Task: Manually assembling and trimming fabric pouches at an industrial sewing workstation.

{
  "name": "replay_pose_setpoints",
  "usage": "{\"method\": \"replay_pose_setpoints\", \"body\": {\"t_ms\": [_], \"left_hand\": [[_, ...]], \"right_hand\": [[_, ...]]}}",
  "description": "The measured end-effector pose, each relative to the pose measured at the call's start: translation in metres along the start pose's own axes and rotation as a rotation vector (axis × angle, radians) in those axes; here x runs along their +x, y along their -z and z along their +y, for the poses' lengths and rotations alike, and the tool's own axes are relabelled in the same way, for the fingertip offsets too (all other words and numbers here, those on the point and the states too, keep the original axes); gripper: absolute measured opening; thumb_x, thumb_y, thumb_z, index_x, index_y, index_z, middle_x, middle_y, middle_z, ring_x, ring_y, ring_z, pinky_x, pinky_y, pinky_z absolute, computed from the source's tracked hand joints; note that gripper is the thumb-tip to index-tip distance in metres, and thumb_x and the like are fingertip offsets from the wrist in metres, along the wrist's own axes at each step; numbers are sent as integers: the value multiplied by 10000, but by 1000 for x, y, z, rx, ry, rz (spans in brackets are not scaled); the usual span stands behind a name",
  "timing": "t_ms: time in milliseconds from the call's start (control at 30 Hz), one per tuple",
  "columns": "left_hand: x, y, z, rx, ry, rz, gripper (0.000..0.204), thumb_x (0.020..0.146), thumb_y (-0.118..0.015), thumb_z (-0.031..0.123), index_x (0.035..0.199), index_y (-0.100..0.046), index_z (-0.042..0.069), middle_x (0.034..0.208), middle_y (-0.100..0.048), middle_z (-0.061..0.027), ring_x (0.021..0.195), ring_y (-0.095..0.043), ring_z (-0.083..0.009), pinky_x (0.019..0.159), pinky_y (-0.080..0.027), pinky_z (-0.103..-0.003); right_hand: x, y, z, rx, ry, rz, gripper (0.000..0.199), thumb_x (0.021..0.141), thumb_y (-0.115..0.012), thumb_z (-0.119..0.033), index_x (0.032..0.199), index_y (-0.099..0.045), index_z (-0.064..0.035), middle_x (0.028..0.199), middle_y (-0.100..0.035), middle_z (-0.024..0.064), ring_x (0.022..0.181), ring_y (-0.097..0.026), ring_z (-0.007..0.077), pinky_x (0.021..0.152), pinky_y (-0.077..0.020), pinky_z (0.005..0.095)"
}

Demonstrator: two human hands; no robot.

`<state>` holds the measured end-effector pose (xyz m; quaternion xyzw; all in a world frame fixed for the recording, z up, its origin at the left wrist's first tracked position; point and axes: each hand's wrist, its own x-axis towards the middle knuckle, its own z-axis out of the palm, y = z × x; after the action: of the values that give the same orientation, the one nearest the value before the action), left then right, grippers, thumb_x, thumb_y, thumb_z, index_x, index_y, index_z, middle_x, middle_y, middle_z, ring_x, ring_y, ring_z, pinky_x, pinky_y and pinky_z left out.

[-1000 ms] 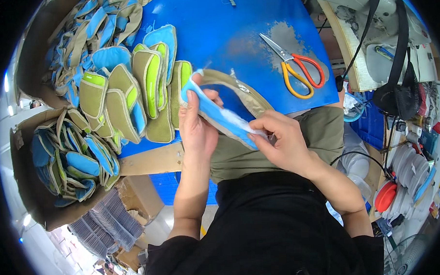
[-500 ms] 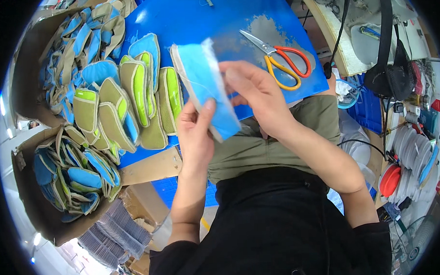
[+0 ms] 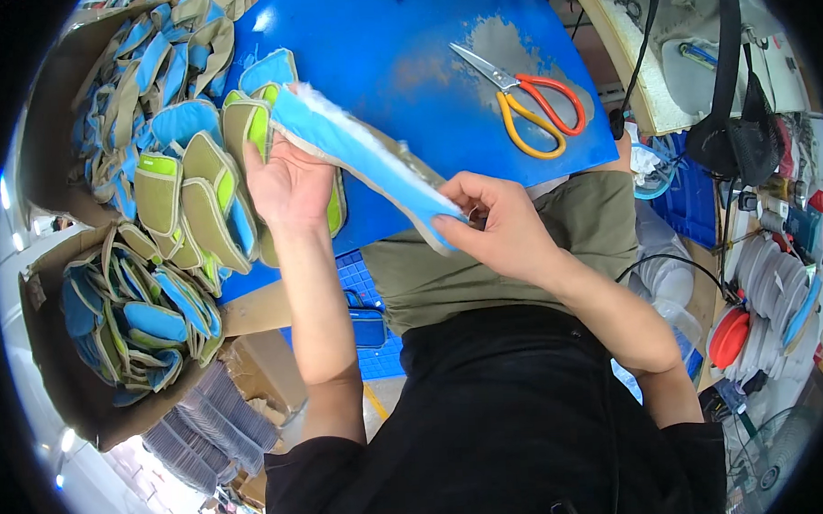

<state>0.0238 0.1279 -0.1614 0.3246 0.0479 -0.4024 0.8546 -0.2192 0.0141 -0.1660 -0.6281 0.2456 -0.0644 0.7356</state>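
Pinching a blue fabric strip (image 3: pixel 363 156) in the right hand (image 3: pixel 506 225), with left hand (image 3: pixel 293 190) spread partly behind; could slip through loose pinching.

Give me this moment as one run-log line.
Right hand: pinches blue fabric strip at near end | Left hand: palm open, fingers partly hidden behind strip | Scissors: on blue table

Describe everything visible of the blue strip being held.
The blue strip looks like fabric, long and narrow, with fluffy white along its upper edge and beige trim along the lower. It slants down rightward in the picture, above the blue table. The right hand pinches its lower end between thumb and fingers; the left hand has its fingers behind the upper end, thumb apart.
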Motion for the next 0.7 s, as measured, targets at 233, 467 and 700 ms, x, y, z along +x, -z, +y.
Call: {"method": "replay_pose_setpoints", "body": {"t_ms": [233,467,700], "left_hand": [[-68,22,-75,237,189,-146,552,1104,-477,522,1408,-565,70,1353,-640,-107,1265,-598,-284,1049,-494,-446],[-55,18,-81,-292,167,-137,294,1102,-552,414,959,-576,158,861,-476,31,745,-379,-119,673,-347,-292],[-49,28,-82,-524,208,-267,133,1057,-625,263,989,-619,149,891,-532,38,733,-396,-114,663,-363,-275]], "right_hand": [[4,-5,3,-306,390,168,190,864,-754,-71,1047,-713,-49,870,-659,93,755,-668,240,664,-530,355],[1,-20,11,-676,801,200,184,807,-698,-102,989,-672,-98,880,-558,25,797,-624,224,668,-508,368],[1,-27,12,-649,834,145,199,767,-781,-46,961,-752,-81,837,-616,19,742,-649,213,621,-506,352]]}}
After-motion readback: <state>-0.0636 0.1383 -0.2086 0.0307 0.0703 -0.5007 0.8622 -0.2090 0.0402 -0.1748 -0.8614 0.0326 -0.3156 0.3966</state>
